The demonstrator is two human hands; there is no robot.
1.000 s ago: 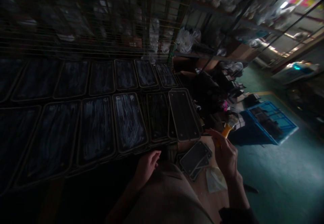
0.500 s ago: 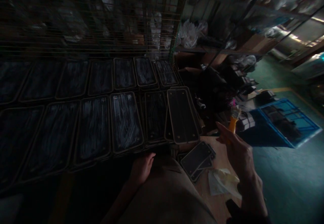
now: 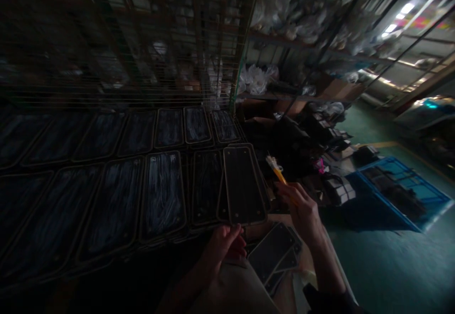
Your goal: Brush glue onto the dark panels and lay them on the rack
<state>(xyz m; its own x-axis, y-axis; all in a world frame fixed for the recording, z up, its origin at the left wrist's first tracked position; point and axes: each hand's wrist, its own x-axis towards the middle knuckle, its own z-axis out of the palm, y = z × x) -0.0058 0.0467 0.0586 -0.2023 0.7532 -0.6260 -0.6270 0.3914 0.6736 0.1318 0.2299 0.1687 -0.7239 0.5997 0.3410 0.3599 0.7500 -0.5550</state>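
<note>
My right hand [image 3: 301, 212] is closed round the orange handle of a small brush [image 3: 278, 172], its pale bristles pointing up and left beside a dark rectangular panel [image 3: 243, 186] with a light rim. My left hand [image 3: 224, 242] rests at the near edge of that panel, fingertips curled against its rim. The panel lies at the right end of two rows of similar dark panels [image 3: 161, 193], several of them streaked with whitish smears.
A loose stack of smaller dark panels [image 3: 275, 253] lies on the wooden surface between my hands. A wire rack [image 3: 159, 44] rises behind the rows. Cluttered shelves with plastic bags [image 3: 258, 77] stand to the right. A blue crate [image 3: 398, 188] sits on the green floor.
My right hand has swung the brush left, toward the rimmed panel. My left hand has moved up from my lap to the panel's near edge. The view has tilted upward.
</note>
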